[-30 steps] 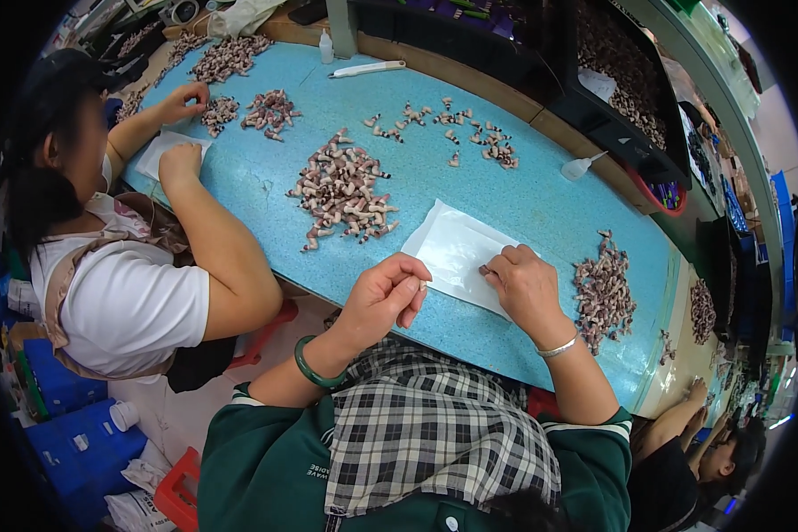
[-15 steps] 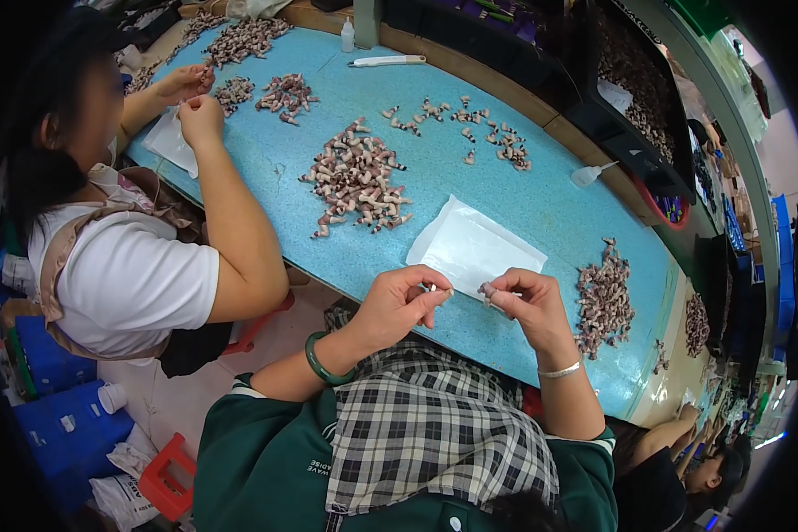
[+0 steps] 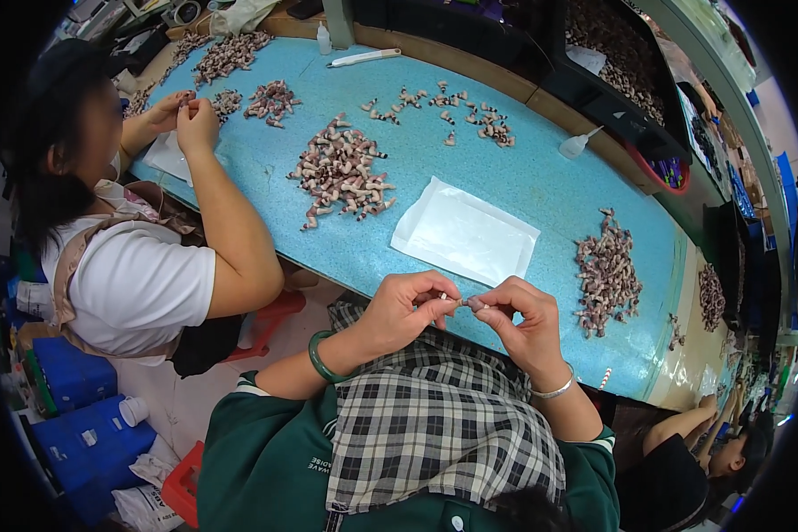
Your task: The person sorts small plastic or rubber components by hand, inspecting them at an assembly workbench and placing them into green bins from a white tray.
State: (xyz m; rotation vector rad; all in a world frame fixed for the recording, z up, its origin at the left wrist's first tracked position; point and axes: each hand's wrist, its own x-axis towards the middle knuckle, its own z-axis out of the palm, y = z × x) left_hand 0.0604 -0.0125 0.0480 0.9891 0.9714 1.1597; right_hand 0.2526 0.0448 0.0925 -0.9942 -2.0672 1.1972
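Both hands meet just past the table's near edge, fingertips almost touching. My left hand (image 3: pixel 406 309) is closed in a pinch around a tiny pale piece (image 3: pixel 443 296), mostly covered by the fingers. Between the thumb and forefinger of my right hand (image 3: pixel 525 321) sits a small greyish-pink moulded part (image 3: pixel 475 304), its end against the left fingertips. Whether the two pieces are joined cannot be made out. Beyond the hands lies a flat white packet (image 3: pixel 470 232). A heap of small pink, white and dark moulded parts (image 3: pixel 341 173) is at far left, another heap (image 3: pixel 607 275) at right.
Scattered parts (image 3: pixel 496 129), a white pen-like tool (image 3: pixel 363 58) and a dropper bottle (image 3: pixel 579 144) lie farther back on the blue table (image 3: pixel 266 191). A black bin (image 3: pixel 616 66) of parts stands behind. A co-worker (image 3: pixel 142 275) sits at left, handling a small piece.
My hands have come together, so the part in the right fingers now meets the left fingertips. The view has shifted slightly, and the packet now shows whole.
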